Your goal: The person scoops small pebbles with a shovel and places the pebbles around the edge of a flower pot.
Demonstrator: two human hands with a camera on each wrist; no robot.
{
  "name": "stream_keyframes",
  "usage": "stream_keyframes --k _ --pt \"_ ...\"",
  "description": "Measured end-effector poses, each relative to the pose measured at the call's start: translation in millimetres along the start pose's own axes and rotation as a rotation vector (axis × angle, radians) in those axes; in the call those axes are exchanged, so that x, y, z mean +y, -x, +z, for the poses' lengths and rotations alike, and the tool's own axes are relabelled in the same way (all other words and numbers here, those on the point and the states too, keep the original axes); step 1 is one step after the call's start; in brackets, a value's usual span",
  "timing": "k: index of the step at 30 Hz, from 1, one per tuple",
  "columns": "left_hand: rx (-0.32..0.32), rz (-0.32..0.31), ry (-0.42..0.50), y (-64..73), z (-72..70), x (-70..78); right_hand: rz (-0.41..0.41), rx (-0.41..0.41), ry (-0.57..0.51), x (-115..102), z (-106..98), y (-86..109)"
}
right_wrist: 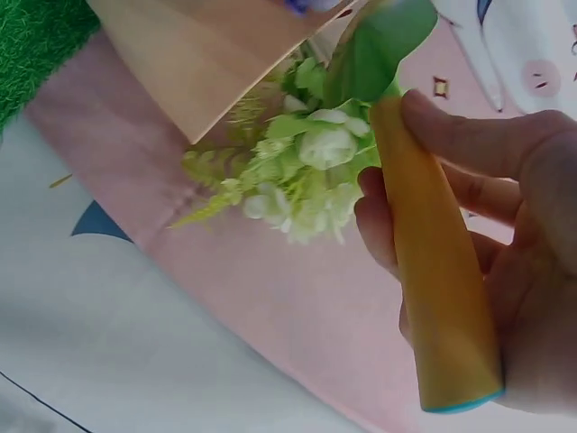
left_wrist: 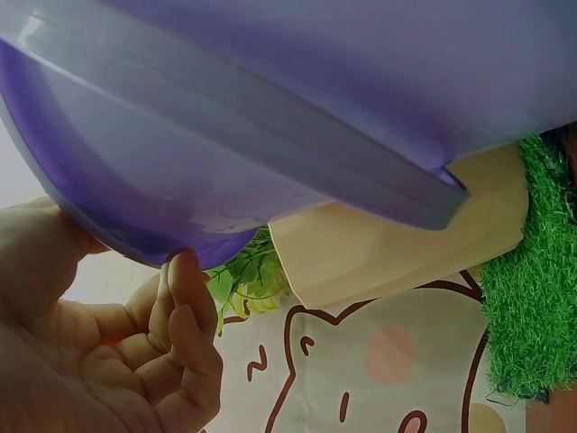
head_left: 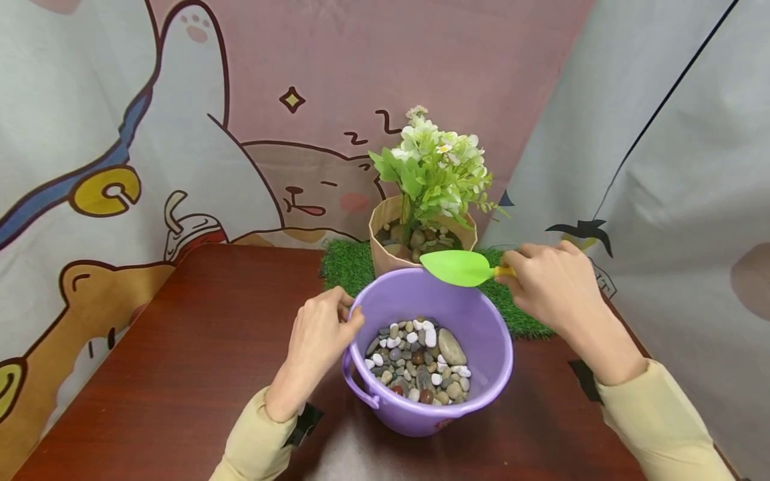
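A purple bucket (head_left: 504, 361) stands on the table with a bed of mixed pebbles (head_left: 415, 364) inside. My left hand (head_left: 321, 331) pinches its left rim between thumb and fingers; the left wrist view shows the fingertips (left_wrist: 185, 271) at that rim. In my right hand (head_left: 550, 284) is a small trowel with a green blade (head_left: 457, 267) and a yellow handle (right_wrist: 437, 271). The blade is held over the bucket's far rim, pointing left, and no stones show on it. Behind it stands a beige pot (head_left: 385, 257) with white-flowered greenery (head_left: 442, 167) and stones around the stems.
The pot is on a strip of artificial grass (head_left: 349, 270) that runs behind the bucket. Brown wooden tabletop (head_left: 210, 347) extends to the left. A cartoon-printed cloth (head_left: 337, 67) hangs at the back and sides. The bucket's handle (head_left: 361, 391) hangs down its left side.
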State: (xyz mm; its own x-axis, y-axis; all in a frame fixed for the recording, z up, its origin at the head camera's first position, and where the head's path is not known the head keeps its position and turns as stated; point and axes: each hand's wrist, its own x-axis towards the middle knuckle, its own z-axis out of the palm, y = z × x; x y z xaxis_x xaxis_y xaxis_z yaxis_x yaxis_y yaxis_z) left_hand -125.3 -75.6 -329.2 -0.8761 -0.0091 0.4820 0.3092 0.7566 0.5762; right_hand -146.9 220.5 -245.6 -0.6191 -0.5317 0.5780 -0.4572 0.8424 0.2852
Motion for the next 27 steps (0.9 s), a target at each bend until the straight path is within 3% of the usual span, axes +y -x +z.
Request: stream_keyframes --k 4,11,23,27 --pt "-0.001 0.0 0.001 0.0 -0.5 0.4 -0.118 0.086 0.011 -8 -5 11.6" --pt "-0.01 -0.007 0.005 0.1 -1.1 1.3 -0.3 0.132 0.044 -19 -5 20.8" --pt "-0.018 -0.018 0.005 0.0 -0.8 1.6 -0.453 0.091 0.204 -48 21 21.0" --pt "-0.015 -0.018 0.004 0.3 -0.9 1.6 -0.47 0.024 0.237 -57 28 19.5"
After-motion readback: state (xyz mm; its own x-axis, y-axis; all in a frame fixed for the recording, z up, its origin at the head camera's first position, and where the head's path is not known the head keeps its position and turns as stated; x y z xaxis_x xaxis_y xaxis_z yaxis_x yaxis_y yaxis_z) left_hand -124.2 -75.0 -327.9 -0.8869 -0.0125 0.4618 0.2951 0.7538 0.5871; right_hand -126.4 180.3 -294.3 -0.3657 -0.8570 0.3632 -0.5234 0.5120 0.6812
